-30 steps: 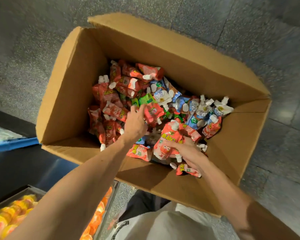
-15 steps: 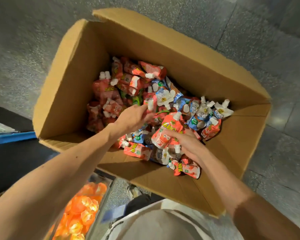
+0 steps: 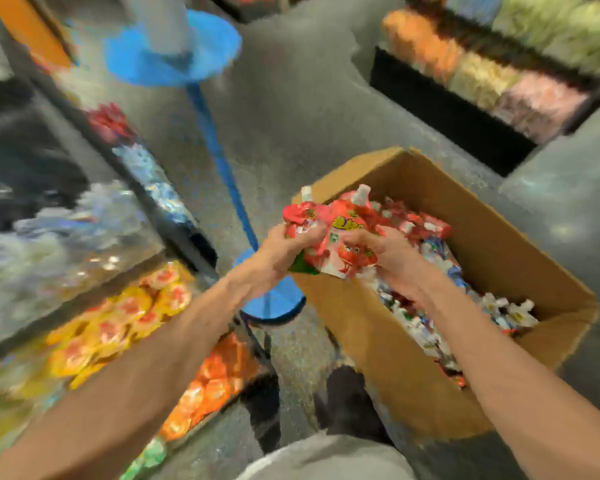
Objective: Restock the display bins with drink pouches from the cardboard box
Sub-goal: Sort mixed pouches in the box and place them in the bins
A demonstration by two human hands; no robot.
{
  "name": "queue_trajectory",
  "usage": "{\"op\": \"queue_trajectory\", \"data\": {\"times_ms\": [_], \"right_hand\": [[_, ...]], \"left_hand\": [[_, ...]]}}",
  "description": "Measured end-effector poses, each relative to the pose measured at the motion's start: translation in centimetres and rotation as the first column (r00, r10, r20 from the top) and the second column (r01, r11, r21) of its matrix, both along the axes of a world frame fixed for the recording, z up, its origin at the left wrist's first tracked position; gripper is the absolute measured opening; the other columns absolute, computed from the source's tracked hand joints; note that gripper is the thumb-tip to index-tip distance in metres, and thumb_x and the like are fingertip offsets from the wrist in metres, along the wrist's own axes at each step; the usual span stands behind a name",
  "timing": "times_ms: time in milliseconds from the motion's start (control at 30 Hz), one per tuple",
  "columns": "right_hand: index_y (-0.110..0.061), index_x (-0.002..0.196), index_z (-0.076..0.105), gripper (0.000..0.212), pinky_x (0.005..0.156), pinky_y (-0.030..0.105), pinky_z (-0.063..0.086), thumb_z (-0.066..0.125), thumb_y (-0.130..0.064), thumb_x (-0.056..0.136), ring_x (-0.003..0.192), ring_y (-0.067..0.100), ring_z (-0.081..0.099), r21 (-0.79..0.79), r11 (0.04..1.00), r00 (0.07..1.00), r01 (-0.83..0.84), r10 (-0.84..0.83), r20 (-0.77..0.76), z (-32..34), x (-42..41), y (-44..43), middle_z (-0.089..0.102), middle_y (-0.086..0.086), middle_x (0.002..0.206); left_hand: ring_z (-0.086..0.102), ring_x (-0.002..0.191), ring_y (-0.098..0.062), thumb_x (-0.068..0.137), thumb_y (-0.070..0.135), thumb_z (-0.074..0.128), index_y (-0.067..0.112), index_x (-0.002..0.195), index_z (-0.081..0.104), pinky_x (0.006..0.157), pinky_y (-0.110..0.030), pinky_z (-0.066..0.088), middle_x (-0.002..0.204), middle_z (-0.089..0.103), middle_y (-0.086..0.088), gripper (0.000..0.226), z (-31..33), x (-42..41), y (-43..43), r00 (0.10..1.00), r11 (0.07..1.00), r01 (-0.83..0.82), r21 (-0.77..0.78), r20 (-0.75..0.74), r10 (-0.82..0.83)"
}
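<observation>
A bunch of red drink pouches (image 3: 340,233) with white caps is held up over the near-left corner of the open cardboard box (image 3: 499,244). My left hand (image 3: 284,251) grips the bunch from the left, my right hand (image 3: 392,258) grips it from the right. Many more red and blue pouches (image 3: 426,306) lie loose inside the box. On the left, display bins (image 3: 125,320) hold yellow and orange packets. The picture is blurred by motion.
A blue stand (image 3: 222,161) with a round base (image 3: 274,303) rises between the bins and the box. Further shelves of blurred goods (image 3: 482,74) run along the upper right. Grey floor (image 3: 302,116) lies between them. A dark shoe (image 3: 347,393) is below the box.
Both hands have lifted a bunch of red pouches out of the box. The view has swung left and up, bringing the display bins and blue stand into sight.
</observation>
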State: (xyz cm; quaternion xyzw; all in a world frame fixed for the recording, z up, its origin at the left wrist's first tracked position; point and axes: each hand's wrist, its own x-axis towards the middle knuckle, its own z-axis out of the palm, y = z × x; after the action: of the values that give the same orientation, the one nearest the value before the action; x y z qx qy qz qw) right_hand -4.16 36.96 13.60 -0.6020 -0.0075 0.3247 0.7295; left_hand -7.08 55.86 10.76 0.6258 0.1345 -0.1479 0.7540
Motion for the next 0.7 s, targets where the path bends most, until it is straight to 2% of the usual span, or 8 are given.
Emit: {"op": "queue_trajectory", "data": {"times_ms": [67,167,233,300,367,500,600,700], "right_hand": [[-0.007,0.085,0.056,0.008,0.050,0.020,0.045,0.063,-0.004,0.089,0.051,0.009,0.052,0.020,0.994,0.991,-0.105,0.103,0.084,3.9,-2.7,4.8,0.054,0.000,0.061],[-0.006,0.091,0.059,0.009,0.050,0.018,0.048,0.066,-0.008,0.087,0.052,0.007,0.057,0.007,0.972,0.955,-0.237,0.231,0.188,9.1,-6.8,12.2,0.060,0.000,0.064],[0.005,0.105,0.065,0.029,0.077,0.032,0.057,0.070,-0.013,0.082,0.075,0.020,0.066,0.004,0.953,0.928,-0.302,0.293,0.230,12.0,-9.3,17.2,0.070,0.014,0.088],[0.008,0.116,0.065,0.041,0.094,0.048,0.052,0.070,-0.013,0.082,0.094,0.033,0.066,-0.009,0.934,0.899,-0.357,0.346,0.267,15.1,-11.9,21.6,0.070,0.023,0.108],[0.004,0.109,0.069,0.027,0.090,0.047,0.054,0.069,-0.009,0.086,0.089,0.030,0.068,-0.027,0.916,0.857,-0.399,0.383,0.346,17.7,-13.9,25.3,0.072,0.021,0.103],[-0.003,0.096,0.069,0.009,0.064,0.023,0.055,0.065,0.000,0.088,0.066,0.010,0.069,-0.012,0.892,0.776,-0.453,0.401,0.488,21.9,-16.7,30.7,0.075,0.004,0.081],[0.001,0.103,0.071,0.017,0.071,0.025,0.058,0.069,-0.005,0.088,0.080,0.018,0.070,-0.016,0.852,0.714,-0.523,0.448,0.538,23.8,-18.0,33.2,0.076,0.013,0.095],[0.001,0.107,0.070,0.022,0.076,0.028,0.058,0.068,-0.011,0.090,0.087,0.021,0.071,-0.006,0.811,0.677,-0.585,0.493,0.547,24.5,-18.4,35.3,0.075,0.016,0.103]], "left_hand": [[0.067,0.063,-0.014,0.054,0.032,0.092,0.010,0.098,0.065,0.060,-0.029,0.056,0.075,0.070,0.001,0.056,4.5,-4.8,4.1,0.993,1.000,-0.019,-0.008,0.117,0.019],[0.068,0.070,-0.013,0.064,0.013,0.084,0.006,0.099,0.065,0.067,-0.027,0.057,0.082,0.074,0.000,0.040,10.3,-11.7,10.1,0.955,0.985,-0.151,0.079,0.267,0.125],[0.068,0.080,-0.019,0.063,0.011,0.087,0.001,0.107,0.066,0.078,-0.036,0.060,0.095,0.074,-0.009,0.050,13.4,-15.6,13.7,0.912,0.946,-0.295,0.131,0.334,0.238],[0.069,0.084,-0.020,0.053,0.015,0.095,0.003,0.110,0.068,0.081,-0.037,0.060,0.101,0.075,-0.010,0.064,16.2,-19.3,17.1,0.842,0.877,-0.459,0.143,0.386,0.378],[0.070,0.088,-0.024,0.044,0.019,0.098,0.004,0.110,0.069,0.085,-0.039,0.059,0.103,0.075,-0.010,0.073,18.8,-22.3,19.7,0.778,0.817,-0.560,0.139,0.426,0.461],[0.070,0.084,-0.023,0.049,0.010,0.089,-0.004,0.117,0.065,0.075,-0.031,0.058,0.101,0.075,-0.013,0.074,22.7,-26.5,23.4,0.658,0.736,-0.676,0.044,0.486,0.575],[0.071,0.095,-0.030,0.050,0.020,0.094,-0.003,0.119,0.064,0.083,-0.036,0.058,0.110,0.073,-0.018,0.078,24.4,-28.3,25.0,0.586,0.703,-0.710,-0.042,0.519,0.622],[0.073,0.091,-0.027,0.055,0.011,0.094,-0.002,0.114,0.067,0.080,-0.035,0.059,0.108,0.074,-0.018,0.066,25.3,-29.3,26.6,0.555,0.678,-0.732,-0.067,0.518,0.650]]}}
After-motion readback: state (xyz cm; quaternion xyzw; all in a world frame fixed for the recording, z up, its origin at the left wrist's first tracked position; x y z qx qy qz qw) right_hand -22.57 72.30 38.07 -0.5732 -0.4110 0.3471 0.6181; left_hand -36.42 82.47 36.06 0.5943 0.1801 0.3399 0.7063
